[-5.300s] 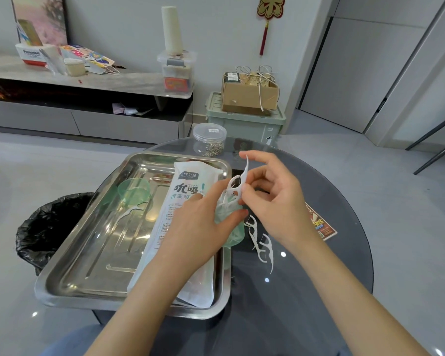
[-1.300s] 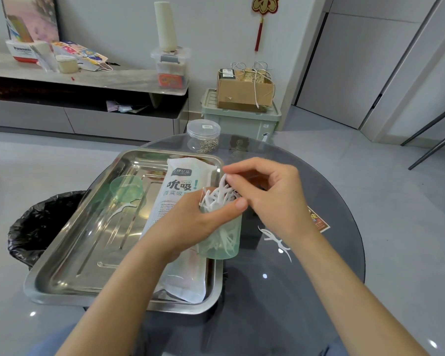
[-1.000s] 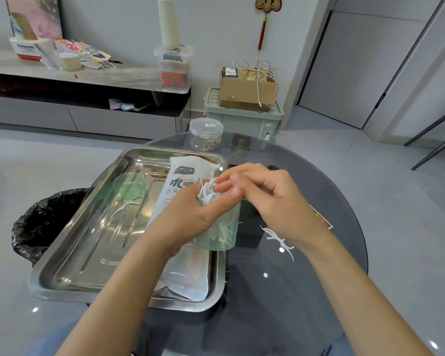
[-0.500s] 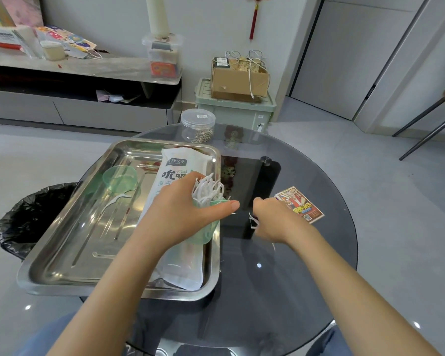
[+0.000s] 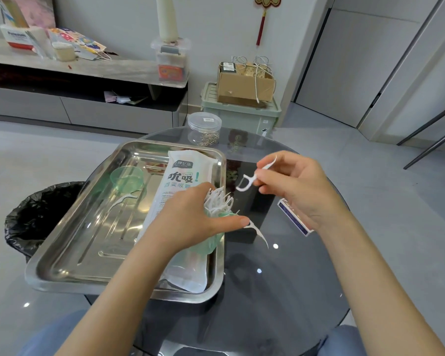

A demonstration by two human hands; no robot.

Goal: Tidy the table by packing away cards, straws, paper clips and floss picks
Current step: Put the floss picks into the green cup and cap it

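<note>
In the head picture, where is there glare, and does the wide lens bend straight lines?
Head view: small bright spots of glare on the glass table, broad pale reflections on the steel tray; head view, right edge: the door frame leans, likely from the wide lens; the floss pick in the right hand looks sharp.

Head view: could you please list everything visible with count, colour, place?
table: 1, dark glass
tray: 1, steel, table's left
straw pack: 1, white, in tray
lid: 1, green, in tray
tray pick: 1, white, by lid
cup: 1, green, left hand
bundle: many picks, white, in cup
table pick: 1, white, by cup
held pick: 1, white, right hand
card: 1, blue-white, on table
jar: 1, clear, holds clips, table's far edge
bin: 1, black, floor left
box: 1, brown, on green crate
left hand: grips cup
right hand: pinches held pick
</note>
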